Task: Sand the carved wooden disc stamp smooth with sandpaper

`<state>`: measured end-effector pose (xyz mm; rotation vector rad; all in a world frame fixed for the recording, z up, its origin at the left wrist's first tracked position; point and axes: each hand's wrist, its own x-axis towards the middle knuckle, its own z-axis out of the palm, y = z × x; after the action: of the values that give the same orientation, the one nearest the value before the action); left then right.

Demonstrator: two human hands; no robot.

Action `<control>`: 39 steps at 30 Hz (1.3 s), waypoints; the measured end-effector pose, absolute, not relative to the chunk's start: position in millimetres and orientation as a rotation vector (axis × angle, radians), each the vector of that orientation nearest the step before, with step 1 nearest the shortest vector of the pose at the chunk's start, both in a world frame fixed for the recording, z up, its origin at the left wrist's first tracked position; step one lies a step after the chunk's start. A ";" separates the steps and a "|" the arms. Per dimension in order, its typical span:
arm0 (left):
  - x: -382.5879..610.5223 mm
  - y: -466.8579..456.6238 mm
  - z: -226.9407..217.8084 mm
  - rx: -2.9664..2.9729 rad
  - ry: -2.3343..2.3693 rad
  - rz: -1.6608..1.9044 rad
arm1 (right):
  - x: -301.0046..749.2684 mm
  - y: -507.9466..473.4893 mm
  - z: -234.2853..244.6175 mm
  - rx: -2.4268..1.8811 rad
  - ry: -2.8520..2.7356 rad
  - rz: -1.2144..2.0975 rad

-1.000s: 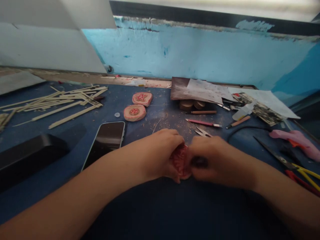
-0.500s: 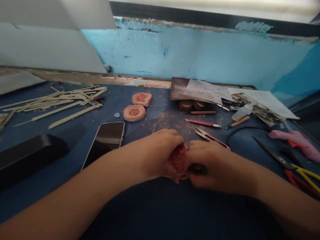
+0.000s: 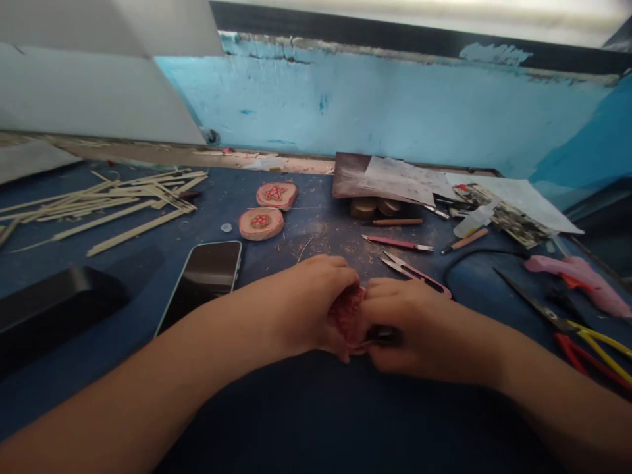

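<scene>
A small red-marked wooden piece (image 3: 347,317) with a cut pattern sits between my two hands at the middle. My left hand (image 3: 316,304) is wrapped round its left side, thumb near the lower edge. From the right, my right hand (image 3: 419,319) is closed round a carving tool (image 3: 385,334); its dark handle shows in the fist and a thin metal shaft reaches the piece's lower right edge. Fingers hide the tool's tip and much of the piece. Beyond lie two wood slices, one with a red star (image 3: 275,193), one with a red flower-like pattern (image 3: 261,224).
A phone (image 3: 202,280) lies by my left forearm, near a black box-like object (image 3: 59,313). Thin wooden sticks (image 3: 128,197) spread at far left. Thread snips (image 3: 415,273), a pink-handled tool (image 3: 397,243) and red-and-yellow-handled scissors (image 3: 567,329) lie right. Papers (image 3: 399,181) rest at the back.
The whole view has shifted slightly left. The tool's metal shaft shows more clearly at the piece's lower edge. Both hands keep their hold.
</scene>
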<state>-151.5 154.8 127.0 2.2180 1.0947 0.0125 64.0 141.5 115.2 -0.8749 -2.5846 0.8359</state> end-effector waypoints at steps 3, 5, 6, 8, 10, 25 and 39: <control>-152.2 155.0 125.5 2.220 1.103 0.023 | 63.7 140.7 116.3 -0.970 -2.571 0.722; -152.8 154.8 124.6 2.205 1.113 0.030 | 63.2 139.9 116.9 -0.999 -2.587 0.711; -153.0 154.6 124.3 2.199 1.102 0.038 | 62.9 139.4 117.1 -0.991 -2.604 0.743; -152.9 154.4 123.7 2.197 1.094 0.043 | 62.0 138.1 117.8 -1.023 -2.602 0.739; -152.6 154.5 123.3 2.205 1.107 0.033 | 60.8 135.8 118.8 -1.080 -2.577 0.697; -151.7 153.9 128.6 2.210 1.106 0.001 | 56.7 126.6 121.1 -1.073 -2.572 0.895; -158.4 158.1 130.4 2.214 1.142 0.015 | 71.9 148.4 111.2 -1.115 -2.360 0.643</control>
<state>-158.4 158.1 130.4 2.2143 1.1421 0.0152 71.9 148.4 111.2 -1.1152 -2.3599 0.6427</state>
